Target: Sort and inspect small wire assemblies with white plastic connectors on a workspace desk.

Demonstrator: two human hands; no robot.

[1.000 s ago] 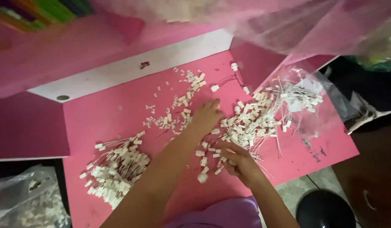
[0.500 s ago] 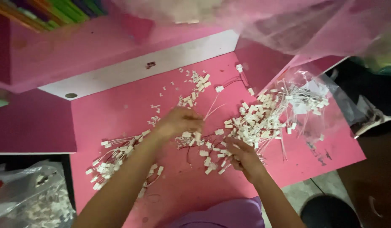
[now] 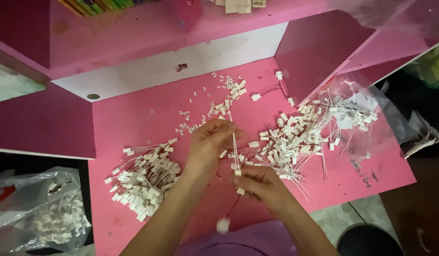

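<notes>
On a pink desk [image 3: 134,114] lie many small white plastic connectors with thin wires. My left hand [image 3: 210,144] pinches the upper end of a thin white wired connector [image 3: 235,147] that runs almost upright between both hands. My right hand [image 3: 259,186] grips its lower end, next to a small white plug. A dark wire with a white plug [image 3: 223,224] dangles below my hands. A sorted pile of wired connectors [image 3: 146,178] lies at the left, a larger loose pile [image 3: 300,137] at the right.
Loose tiny white clips [image 3: 219,106] are scattered toward the back. A clear plastic bag [image 3: 359,118] lies open under the right pile. Another clear bag with white parts [image 3: 37,215] sits off the desk at the left. A pink shelf [image 3: 134,28] overhangs the back.
My left hand drew back from the far scatter to the middle of the desk and now pinches a wired connector together with my right hand. The camera has also come closer.
</notes>
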